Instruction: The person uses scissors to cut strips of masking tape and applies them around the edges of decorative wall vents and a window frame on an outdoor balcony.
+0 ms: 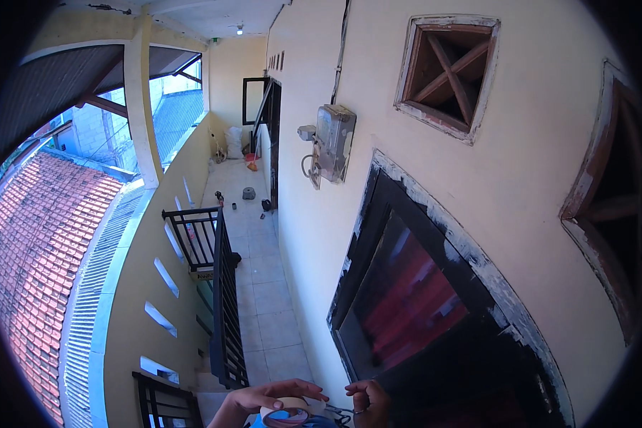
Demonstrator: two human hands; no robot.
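Note:
At the bottom edge, my left hand (270,395) holds a roll of pale masking tape (285,413), its fingers stretched over the top. A short loose piece of tape (316,407) stands off the roll. Beside it, my right hand (372,398) has curled fingers at the handle loops of metal scissors (341,414); the lower part of this hand is in shadow. Before me on the right is a black door (433,348) with a glass pane (406,305), red cloth showing in it. Rough white patches cover the door surround (463,241).
A black metal railing (226,299) borders stairs left of the tiled walkway (273,321). A meter box (334,142) juts from the wall. Farther along, a grey round object (249,193), small items and a white sack (234,142) lie on the floor. A low wall (139,278) runs left.

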